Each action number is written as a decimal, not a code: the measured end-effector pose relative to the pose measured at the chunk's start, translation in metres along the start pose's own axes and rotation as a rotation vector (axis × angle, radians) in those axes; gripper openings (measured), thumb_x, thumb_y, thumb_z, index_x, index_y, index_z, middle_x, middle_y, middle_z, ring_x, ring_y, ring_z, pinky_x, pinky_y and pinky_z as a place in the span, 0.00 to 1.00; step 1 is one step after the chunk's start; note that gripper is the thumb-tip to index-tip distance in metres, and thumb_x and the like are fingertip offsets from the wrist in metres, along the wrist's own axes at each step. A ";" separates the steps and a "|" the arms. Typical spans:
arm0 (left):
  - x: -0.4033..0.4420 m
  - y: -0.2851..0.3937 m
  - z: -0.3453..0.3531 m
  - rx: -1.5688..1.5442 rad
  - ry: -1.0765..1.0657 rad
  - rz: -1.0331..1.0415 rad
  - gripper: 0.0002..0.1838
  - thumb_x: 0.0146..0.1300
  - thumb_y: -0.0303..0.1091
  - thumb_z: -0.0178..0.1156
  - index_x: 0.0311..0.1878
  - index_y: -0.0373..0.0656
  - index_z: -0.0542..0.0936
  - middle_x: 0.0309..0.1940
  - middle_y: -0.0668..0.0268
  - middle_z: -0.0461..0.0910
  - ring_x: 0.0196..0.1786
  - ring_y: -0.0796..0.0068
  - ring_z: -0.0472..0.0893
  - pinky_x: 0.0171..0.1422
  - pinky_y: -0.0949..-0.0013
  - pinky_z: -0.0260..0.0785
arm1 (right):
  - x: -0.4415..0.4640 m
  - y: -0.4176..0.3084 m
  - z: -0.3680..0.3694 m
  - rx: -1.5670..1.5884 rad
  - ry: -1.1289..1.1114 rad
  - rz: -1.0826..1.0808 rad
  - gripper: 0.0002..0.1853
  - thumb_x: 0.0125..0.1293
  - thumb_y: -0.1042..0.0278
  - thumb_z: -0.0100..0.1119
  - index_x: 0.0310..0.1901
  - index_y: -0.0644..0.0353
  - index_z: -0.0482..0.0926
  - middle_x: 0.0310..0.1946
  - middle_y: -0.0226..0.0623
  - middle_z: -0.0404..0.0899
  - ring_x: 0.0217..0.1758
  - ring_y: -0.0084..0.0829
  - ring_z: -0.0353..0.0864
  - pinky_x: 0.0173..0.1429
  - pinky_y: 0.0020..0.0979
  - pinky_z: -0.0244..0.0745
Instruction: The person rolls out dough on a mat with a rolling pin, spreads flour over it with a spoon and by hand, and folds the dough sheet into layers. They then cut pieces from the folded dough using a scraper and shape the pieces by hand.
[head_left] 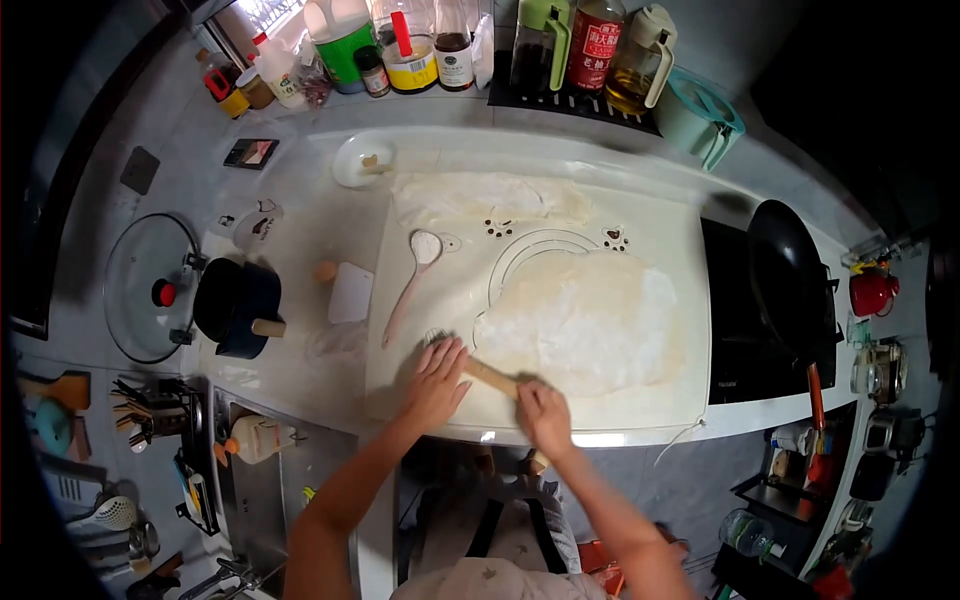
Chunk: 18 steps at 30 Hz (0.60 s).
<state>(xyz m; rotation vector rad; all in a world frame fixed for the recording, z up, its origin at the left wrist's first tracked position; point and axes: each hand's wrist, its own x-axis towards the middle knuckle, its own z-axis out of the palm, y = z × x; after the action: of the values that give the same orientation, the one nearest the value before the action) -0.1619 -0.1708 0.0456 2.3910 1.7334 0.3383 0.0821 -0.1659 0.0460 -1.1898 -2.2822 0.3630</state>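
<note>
A wooden rolling pin [492, 376] lies slantwise at the near left edge of a wide, thin, floured dough sheet [590, 320]. My left hand [437, 378] rests at the pin's left end, its fingers stretched out flat. The fingers of my right hand [543, 412] are curled round the pin's right end. Under the dough is a pale printed mat [465, 285]. A second floured dough piece [490, 197] stretches along the mat's far edge. On the mat's left part lies a long-handled spoon [426, 247] filled with white flour.
A black wok [785, 270] sits on the hob [730, 350] at right. To the left are a white scraper [350, 293], a dark pot [238, 300] and a glass lid [150, 290]. A small dish [363, 162] and several bottles stand at the back.
</note>
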 end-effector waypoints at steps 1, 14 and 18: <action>0.016 0.003 0.002 -0.048 0.013 0.015 0.32 0.63 0.45 0.58 0.66 0.37 0.68 0.69 0.56 0.65 0.73 0.59 0.61 0.77 0.54 0.49 | 0.007 0.012 -0.009 -0.025 0.002 -0.011 0.20 0.52 0.76 0.58 0.50 0.62 0.79 0.45 0.36 0.76 0.44 0.39 0.76 0.46 0.38 0.72; 0.094 0.023 0.051 0.083 0.135 -0.323 0.32 0.66 0.46 0.53 0.66 0.32 0.67 0.70 0.51 0.62 0.73 0.57 0.61 0.76 0.50 0.47 | 0.049 0.066 0.000 -0.238 -0.371 0.119 0.43 0.65 0.38 0.48 0.70 0.68 0.59 0.73 0.50 0.56 0.76 0.47 0.54 0.76 0.53 0.46; 0.014 0.034 0.028 0.007 0.150 -0.237 0.32 0.63 0.45 0.57 0.65 0.32 0.69 0.69 0.52 0.64 0.73 0.55 0.60 0.76 0.50 0.47 | 0.012 0.028 -0.012 -0.069 -0.472 0.018 0.40 0.66 0.39 0.48 0.70 0.62 0.60 0.73 0.44 0.57 0.75 0.45 0.56 0.76 0.52 0.46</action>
<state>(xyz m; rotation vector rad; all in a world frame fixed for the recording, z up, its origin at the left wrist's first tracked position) -0.1190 -0.1676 0.0288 2.1825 2.0596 0.4882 0.1019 -0.1403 0.0465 -1.2631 -2.7017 0.6334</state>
